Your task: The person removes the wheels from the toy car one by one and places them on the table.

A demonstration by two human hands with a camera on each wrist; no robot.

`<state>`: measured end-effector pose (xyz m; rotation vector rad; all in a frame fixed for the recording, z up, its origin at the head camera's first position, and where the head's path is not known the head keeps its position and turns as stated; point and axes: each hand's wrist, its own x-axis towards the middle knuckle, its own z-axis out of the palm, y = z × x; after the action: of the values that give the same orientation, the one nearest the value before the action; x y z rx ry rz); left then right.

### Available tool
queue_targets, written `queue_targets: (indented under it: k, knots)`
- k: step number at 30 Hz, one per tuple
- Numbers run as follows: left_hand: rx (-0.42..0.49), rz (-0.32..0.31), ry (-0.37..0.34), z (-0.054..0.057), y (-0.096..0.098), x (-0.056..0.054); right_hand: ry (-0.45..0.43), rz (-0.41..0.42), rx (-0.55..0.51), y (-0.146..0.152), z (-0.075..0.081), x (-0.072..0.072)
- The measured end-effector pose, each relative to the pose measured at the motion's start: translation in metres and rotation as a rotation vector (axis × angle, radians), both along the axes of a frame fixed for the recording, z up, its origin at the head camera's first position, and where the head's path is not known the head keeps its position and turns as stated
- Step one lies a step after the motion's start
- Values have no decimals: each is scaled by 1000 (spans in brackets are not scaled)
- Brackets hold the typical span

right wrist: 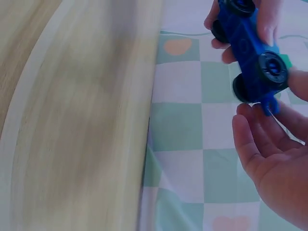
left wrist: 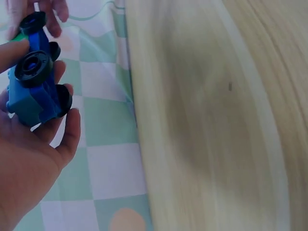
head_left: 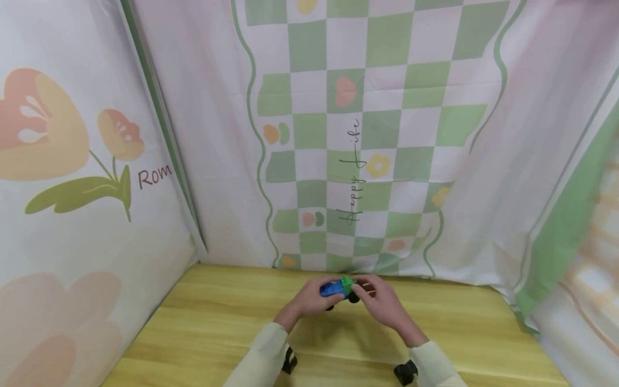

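Note:
Both hands hold a small blue toy car (head_left: 331,288) in the air above the table. My left hand (head_left: 311,296) grips its blue end, thumb on one side and fingers on the other. Near the other end, a green block (head_left: 347,284) sits on top, with the thumb of my right hand (head_left: 384,303) against it. A brown striped piece (head_left: 369,289) shows between the right thumb and fingers. In the left wrist view the black wheels (left wrist: 33,70) face the camera. A blue hook (right wrist: 270,105) sticks out by the right fingertips.
The wooden table (head_left: 217,317) lies below the hands. Behind it hangs a green and white checked cloth (head_left: 309,242), meeting the table's back edge. A flower-printed cloth (head_left: 58,242) closes the left side, and another curtain (head_left: 556,258) hangs at the right.

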<state>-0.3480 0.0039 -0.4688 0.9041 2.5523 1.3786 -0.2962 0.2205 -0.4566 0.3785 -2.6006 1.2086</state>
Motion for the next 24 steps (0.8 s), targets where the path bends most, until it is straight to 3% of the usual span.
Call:
queue_targets:
  k: [8,17,24]
  knots:
    - [35,41,-29,7,3,1,10,-53,-58,2,1,2]
    - [87,-4,-50,20,3,5,-4,-75,-85,1,6,3]
    - [113,-30,-79,22,1,2,-5,-79,-105,0,8,5]
